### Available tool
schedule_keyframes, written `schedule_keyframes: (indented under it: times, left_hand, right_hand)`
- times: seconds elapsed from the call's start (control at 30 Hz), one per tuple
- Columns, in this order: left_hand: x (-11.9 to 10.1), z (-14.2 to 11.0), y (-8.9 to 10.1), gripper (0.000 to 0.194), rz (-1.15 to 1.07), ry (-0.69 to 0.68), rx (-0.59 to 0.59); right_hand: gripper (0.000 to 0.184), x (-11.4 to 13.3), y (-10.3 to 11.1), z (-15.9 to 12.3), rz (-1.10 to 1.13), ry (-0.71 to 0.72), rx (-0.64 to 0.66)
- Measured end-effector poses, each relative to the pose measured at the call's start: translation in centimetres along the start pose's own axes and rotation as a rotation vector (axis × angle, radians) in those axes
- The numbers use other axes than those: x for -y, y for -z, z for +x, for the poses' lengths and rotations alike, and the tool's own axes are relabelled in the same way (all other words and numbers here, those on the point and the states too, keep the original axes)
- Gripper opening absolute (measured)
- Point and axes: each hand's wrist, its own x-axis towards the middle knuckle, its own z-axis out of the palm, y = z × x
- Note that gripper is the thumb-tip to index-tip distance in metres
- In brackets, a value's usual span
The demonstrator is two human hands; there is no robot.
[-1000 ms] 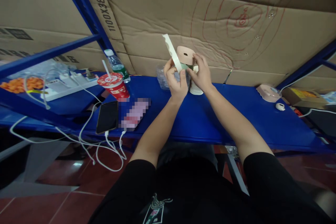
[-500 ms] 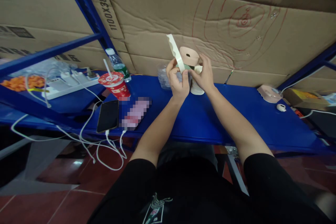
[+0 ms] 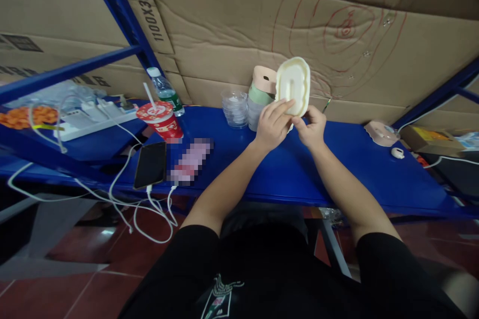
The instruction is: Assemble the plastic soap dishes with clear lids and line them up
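A shallow cream dish-like piece point(image 3: 294, 79) with a wavy rim faces me, raised above the blue table. My left hand point(image 3: 272, 122) is closed at its lower left, with the fingers lying over the lower edge. On the lower right edge, my right hand point(image 3: 313, 127) is closed too, its thumb close to the left fingers. Just behind and to the left stands a stack with a pink container point(image 3: 262, 79) on top, its side pierced by a small dark hole. Below that is a green container point(image 3: 259, 93). Clear plastic bowls point(image 3: 235, 109) stand nested beside the stack.
On the left are a red drink cup point(image 3: 162, 122) with a straw, a water bottle point(image 3: 164, 90), a black phone point(image 3: 150, 165) and white cables point(image 3: 155, 232). A pink wavy-edged box point(image 3: 380, 133) and a small white object point(image 3: 397, 153) lie at the right. Cardboard point(image 3: 224, 20) backs the table.
The cream piece has moved right and turned from edge-on to facing me. My right hand has come onto its lower edge. More of the stack behind shows.
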Motion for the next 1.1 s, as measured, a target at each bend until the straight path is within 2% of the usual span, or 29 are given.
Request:
schedule_keyframes:
  times: [0.07, 0.17, 0.37, 0.5, 0.63, 0.73, 0.87, 0.93, 1.1]
  left_hand:
    - [-0.6, -0.2, -0.3, 0.031, -0.020, -0.026, 0.059]
    - [-1.2, -0.6, -0.6, 0.026, -0.025, -0.046, 0.119]
    - [-1.4, -1.4, -1.5, 0.019, -0.090, -0.097, 0.167]
    - [-1.4, -1.6, -1.6, 0.021, -0.102, -0.078, 0.286]
    - [-1.4, -1.4, -1.2, 0.024, -0.090, -0.029, 0.401]
    - [-1.4, -1.2, -1.0, 0.024, -0.087, 0.014, 0.453]
    - [-1.5, -1.1, -0.8, 0.022, -0.096, 0.045, 0.517]
    - [-1.5, -1.1, -0.8, 0.021, -0.094, 0.061, 0.550]
    - [-1.2, -1.4, -1.0, 0.021, -0.079, 0.099, 0.608]
  right_hand:
    - [0.047, -0.5, 0.1, -0.2, -0.005, -0.073, -0.077]
    - [0.050, -1.3, 0.1, 0.4, 0.050, -0.179, -0.192]
    - [0.064, -4.0, 0.7, 3.8, 0.213, -0.338, -0.305]
    - [0.063, -5.4, 0.0, 5.6, 0.244, -0.496, -0.278]
    - [0.062, -5.5, -1.1, 6.1, 0.224, -0.608, -0.117]
    - [0.061, -5.4, -0.8, 6.1, 0.003, -0.518, -0.006]
    - [0.060, -5.7, 0.1, 6.3, -0.367, -0.306, 0.006]
    - [0.060, -6.1, 0.3, 6.5, -0.417, -0.288, 0.009]
    - [0.067, -7.7, 0.1, 6.3, -0.347, -0.327, 0.039]
